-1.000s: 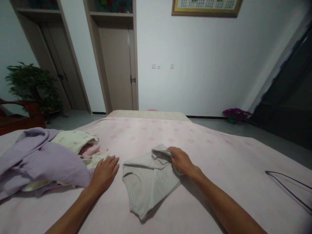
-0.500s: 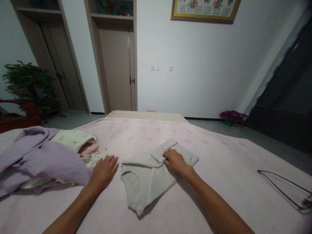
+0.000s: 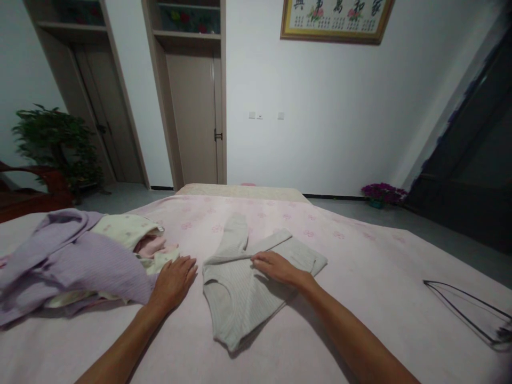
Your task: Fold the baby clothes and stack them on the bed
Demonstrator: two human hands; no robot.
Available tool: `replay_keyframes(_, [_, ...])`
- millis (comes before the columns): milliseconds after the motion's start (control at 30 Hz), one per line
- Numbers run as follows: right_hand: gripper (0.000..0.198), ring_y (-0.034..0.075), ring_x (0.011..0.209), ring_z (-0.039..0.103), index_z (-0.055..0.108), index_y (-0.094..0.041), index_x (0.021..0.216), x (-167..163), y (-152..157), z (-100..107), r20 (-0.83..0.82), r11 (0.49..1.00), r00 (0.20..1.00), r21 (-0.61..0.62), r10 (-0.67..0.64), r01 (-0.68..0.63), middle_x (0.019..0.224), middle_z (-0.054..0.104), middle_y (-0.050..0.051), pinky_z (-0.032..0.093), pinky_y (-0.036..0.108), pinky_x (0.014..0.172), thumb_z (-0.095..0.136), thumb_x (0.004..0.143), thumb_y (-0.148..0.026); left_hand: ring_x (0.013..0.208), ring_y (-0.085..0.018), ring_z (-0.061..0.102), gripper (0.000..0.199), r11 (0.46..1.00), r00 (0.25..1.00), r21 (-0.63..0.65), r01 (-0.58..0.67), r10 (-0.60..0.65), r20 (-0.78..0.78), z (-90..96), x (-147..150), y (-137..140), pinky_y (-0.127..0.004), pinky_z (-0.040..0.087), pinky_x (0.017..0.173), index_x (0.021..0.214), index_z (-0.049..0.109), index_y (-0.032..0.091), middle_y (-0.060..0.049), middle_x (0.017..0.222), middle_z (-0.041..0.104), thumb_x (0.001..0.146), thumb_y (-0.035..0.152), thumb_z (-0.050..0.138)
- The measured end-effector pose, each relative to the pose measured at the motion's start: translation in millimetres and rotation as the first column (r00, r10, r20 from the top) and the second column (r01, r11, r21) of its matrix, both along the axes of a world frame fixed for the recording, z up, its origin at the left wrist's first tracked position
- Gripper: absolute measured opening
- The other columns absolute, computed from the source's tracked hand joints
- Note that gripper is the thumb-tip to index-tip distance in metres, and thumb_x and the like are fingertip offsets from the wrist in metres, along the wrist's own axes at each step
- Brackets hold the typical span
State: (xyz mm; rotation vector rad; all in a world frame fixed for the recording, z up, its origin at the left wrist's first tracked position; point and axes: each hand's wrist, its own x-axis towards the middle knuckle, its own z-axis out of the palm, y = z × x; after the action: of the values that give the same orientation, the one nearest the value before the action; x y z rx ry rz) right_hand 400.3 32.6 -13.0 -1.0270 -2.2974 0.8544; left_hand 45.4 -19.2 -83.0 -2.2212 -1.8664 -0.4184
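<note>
A light grey ribbed long-sleeved shirt lies partly folded on the pink bed sheet, its neckline toward the lower left. One sleeve stretches away toward the far side of the bed; the other lies folded over the body. My right hand rests over the shirt's middle, fingers extended leftward and fingertips at the fold near the sleeve; its thumb is hidden. Flat on the sheet, fingers stretched, my left hand lies between the shirt and a heap of clothes, touching the heap's edge. A lilac garment covers most of that heap.
White printed fabric and pink cloth show within the heap. A black wire hanger lies on the sheet at the right. Beyond the bed are doors, a potted plant, purple flowers and a red wooden chair.
The sleeve that was folded across the shirt beneath my right hand now extends away toward the far side. My right hand has shifted left, its fingers straighter. My left hand has stayed about still.
</note>
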Motion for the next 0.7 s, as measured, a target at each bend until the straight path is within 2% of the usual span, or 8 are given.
replay_keyframes(100, [0.03,0.018,0.085,0.057,0.069,-0.018,0.085,4,-25,0,0.272,0.978,0.962,0.205,-0.019,-0.039,0.087,0.068,0.006,0.04,0.03,0.082,0.05,0.095,-0.039,0.129,-0.027,0.055,0.037,1.0,1.0,0.006,-0.008,0.008,-0.001,1.3,1,-1,-0.05,0.036,0.109,0.129,0.063,0.02,-0.012,0.137,0.063,0.102,0.029,0.038])
replay_keyframes(167, [0.037,0.016,0.072,0.053,0.066,-0.017,0.074,12,-34,7,0.339,0.982,0.938,0.189,-0.067,0.002,0.073,0.063,0.003,0.037,0.028,0.071,0.049,0.096,-0.041,0.129,-0.027,0.055,0.037,1.0,1.0,0.013,-0.003,0.003,-0.002,0.6,0,-3,-0.051,0.036,0.109,0.129,0.063,0.021,-0.012,0.136,0.063,0.102,0.028,0.039])
replay_keyframes(267, [0.045,0.011,0.055,0.041,0.067,-0.015,0.067,36,-40,25,0.28,0.987,0.959,-0.158,0.042,0.002,0.059,0.053,-0.001,0.029,0.024,0.056,0.051,0.094,-0.047,0.131,-0.03,0.052,0.033,0.996,0.996,0.024,0.083,-0.082,-0.018,-1.1,-2,-5,-0.054,0.033,0.112,0.122,0.067,0.025,-0.011,0.138,0.062,0.097,0.023,0.046])
replay_keyframes(400, [0.049,0.01,0.054,0.046,0.076,-0.014,0.096,73,-45,43,0.016,0.821,0.981,-0.549,0.195,-0.154,0.063,0.06,-0.001,0.032,0.021,0.053,0.055,0.09,-0.058,0.132,-0.024,0.052,0.037,0.984,0.957,0.066,0.164,-0.175,0.231,3.1,9,-1,-0.045,0.037,0.113,0.13,0.061,0.023,-0.01,0.142,0.058,0.099,0.027,0.041])
replay_keyframes(467, [0.053,0.011,0.051,0.05,0.073,-0.014,0.103,86,-42,42,-0.09,0.788,0.992,-0.603,0.088,-0.125,0.061,0.062,0.0,0.037,0.022,0.052,0.056,0.088,-0.061,0.13,-0.021,0.054,0.044,0.994,0.909,0.012,0.107,-0.103,0.404,9.5,23,5,-0.038,0.042,0.109,0.139,0.053,0.02,-0.011,0.144,0.056,0.1,0.034,0.038])
replay_keyframes(533, [0.052,0.011,0.047,0.051,0.071,-0.014,0.103,95,-34,32,-0.2,0.82,0.969,-0.572,-0.146,0.005,0.06,0.063,0.0,0.038,0.022,0.049,0.058,0.085,-0.061,0.127,-0.024,0.056,0.047,0.993,0.884,-0.097,0.065,-0.012,0.467,18.2,42,13,-0.037,0.044,0.105,0.136,0.055,0.018,-0.013,0.141,0.058,0.095,0.039,0.048])
replay_keyframes(600, [0.048,0.01,0.046,0.051,0.069,-0.014,0.099,104,-23,15,-0.325,0.841,0.857,-0.501,-0.4,0.202,0.062,0.064,0.001,0.038,0.021,0.047,0.063,0.082,-0.058,0.121,-0.028,0.06,0.037,0.98,0.883,-0.196,0.047,0.051,0.466,28.7,61,22,-0.04,0.045,0.102,0.119,0.066,0.018,-0.014,0.127,0.066,0.087,0.035,0.059])
replay_keyframes(700, [0.042,0.01,0.046,0.051,0.069,-0.015,0.095,123,-4,-16,-0.44,0.744,0.606,-0.479,-0.663,0.465,0.063,0.063,0.001,0.038,0.022,0.044,0.069,0.075,-0.051,0.103,-0.031,0.068,0.019,0.96,0.86,-0.272,0.067,0.082,0.504,49.2,85,38,-0.041,0.049,0.091,0.089,0.071,0.017,-0.012,0.098,0.075,0.084,0.032,0.06])
